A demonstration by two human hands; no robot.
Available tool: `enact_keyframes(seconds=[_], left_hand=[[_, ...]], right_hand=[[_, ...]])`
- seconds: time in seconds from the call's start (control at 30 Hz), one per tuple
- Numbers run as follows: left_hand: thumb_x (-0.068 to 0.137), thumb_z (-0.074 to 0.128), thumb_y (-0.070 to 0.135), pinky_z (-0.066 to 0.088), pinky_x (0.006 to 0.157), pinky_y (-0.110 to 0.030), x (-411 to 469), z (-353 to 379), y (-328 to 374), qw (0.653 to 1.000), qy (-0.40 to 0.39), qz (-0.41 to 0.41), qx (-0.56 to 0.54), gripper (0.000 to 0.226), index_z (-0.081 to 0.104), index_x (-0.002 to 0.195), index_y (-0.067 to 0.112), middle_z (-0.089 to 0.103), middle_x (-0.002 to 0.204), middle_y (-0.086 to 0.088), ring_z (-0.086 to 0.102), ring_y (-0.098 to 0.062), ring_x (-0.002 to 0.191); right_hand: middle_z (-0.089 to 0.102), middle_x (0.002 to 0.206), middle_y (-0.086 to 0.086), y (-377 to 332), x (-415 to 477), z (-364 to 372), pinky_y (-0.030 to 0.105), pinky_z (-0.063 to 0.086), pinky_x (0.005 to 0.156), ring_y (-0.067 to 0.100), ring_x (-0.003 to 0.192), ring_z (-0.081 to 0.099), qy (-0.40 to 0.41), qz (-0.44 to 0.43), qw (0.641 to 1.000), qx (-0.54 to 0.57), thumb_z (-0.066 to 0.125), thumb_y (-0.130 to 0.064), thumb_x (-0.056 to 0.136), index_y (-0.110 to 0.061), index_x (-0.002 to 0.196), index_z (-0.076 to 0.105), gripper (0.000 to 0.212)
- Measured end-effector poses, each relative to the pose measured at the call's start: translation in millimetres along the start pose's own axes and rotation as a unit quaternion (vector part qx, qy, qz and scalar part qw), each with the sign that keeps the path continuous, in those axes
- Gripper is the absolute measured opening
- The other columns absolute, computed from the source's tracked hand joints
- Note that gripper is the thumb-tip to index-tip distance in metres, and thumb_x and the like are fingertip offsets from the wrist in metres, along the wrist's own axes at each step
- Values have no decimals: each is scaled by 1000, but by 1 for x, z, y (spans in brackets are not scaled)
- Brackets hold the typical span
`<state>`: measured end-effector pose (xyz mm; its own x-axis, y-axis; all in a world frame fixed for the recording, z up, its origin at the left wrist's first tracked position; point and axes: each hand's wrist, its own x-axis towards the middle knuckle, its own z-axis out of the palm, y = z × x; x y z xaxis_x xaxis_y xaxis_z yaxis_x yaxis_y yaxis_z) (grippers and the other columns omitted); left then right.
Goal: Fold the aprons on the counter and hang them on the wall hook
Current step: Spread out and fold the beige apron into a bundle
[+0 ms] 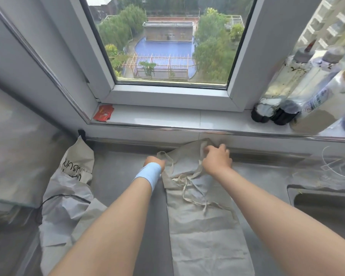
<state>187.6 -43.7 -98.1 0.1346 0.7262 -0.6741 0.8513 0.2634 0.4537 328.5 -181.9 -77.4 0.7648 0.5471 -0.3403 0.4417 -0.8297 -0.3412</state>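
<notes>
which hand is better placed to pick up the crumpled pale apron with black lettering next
Left, probably. The crumpled pale apron with black lettering lies left of the left hand; the right hand, farther off, pinches the flat beige cloth apron.

Home kitchen: steel counter (127, 176), sink (325, 204), bottles (287, 92) on windowsill (167, 116).

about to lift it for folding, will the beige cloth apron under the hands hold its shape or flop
The beige cloth apron probably flops: it lies creased and flat on the grey counter. It looks thin, so likely light. Its loose ties may dangle or snag.
</notes>
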Motion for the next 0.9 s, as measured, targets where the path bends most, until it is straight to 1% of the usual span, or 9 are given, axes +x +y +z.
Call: enact_keyframes(seconds=[0.1,0.23,0.33,0.47,0.63,0.7,0.77,0.8,0.9], left_hand=[[90,62,31,47,79,-30,2,-1,0,1000,-19,13,12,32,57,105,3,66,99,-14,58,-28,83],[92,48,21,49,80,-30,-1,-19,-1,999,-5,24,30,32,64,112,3,69,111,-17,67,-33,99],[88,55,30,47,73,-29,-5,-44,-8,998,52,25,-7,28,67,99,8,68,95,-11,62,-31,82],[91,51,40,47,81,-31,-10,-75,-27,992,116,4,52,37,66,106,10,67,108,-10,62,-32,95],[94,47,47,46,90,-32,-22,-107,-44,990,111,-43,82,52,58,126,7,61,126,-12,60,-30,112],[94,49,41,54,71,-30,-17,-119,-47,992,109,-56,-7,50,57,126,3,66,108,-16,68,-31,86],[96,47,22,47,42,-23,-12,-122,-50,977,107,-49,-178,36,56,126,4,65,90,-14,62,-26,53],[95,45,11,49,41,-24,-6,-120,-54,965,111,-24,-237,36,54,129,9,65,96,-12,64,-26,53],[90,46,2,57,84,-41,2,-106,-64,970,88,83,-210,61,39,145,25,58,125,-6,66,-30,98]], right_hand=[[42,133,14,2,2,3,43,37,108,37,126,44,-14,-12,999,30,52,-19,90,-24,123,63,35],[59,124,10,1,-1,-7,38,44,98,35,118,54,-6,-7,999,35,53,-16,85,-19,115,68,34],[72,111,1,-7,-4,-9,31,51,91,26,109,63,-65,-37,993,91,54,-12,78,-19,102,76,33],[77,99,1,-35,-15,-8,27,52,87,18,99,67,-112,-120,981,107,57,-13,84,-17,89,81,25],[70,121,2,-73,-15,-10,24,42,101,19,119,60,-28,-123,979,160,50,-6,86,-14,111,75,36],[63,132,5,-83,-15,-8,26,38,106,21,126,54,-24,-134,979,152,50,-5,85,-11,125,67,44],[45,148,10,-88,-18,1,28,30,112,25,136,43,-41,-160,978,125,50,-5,86,-7,140,52,53],[35,153,11,-88,-20,7,28,27,114,26,139,38,-46,-172,978,112,50,-4,88,-6,144,46,57],[28,153,9,-83,-24,31,37,40,104,33,131,45,-15,-238,970,50,48,1,87,-13,140,50,54]])
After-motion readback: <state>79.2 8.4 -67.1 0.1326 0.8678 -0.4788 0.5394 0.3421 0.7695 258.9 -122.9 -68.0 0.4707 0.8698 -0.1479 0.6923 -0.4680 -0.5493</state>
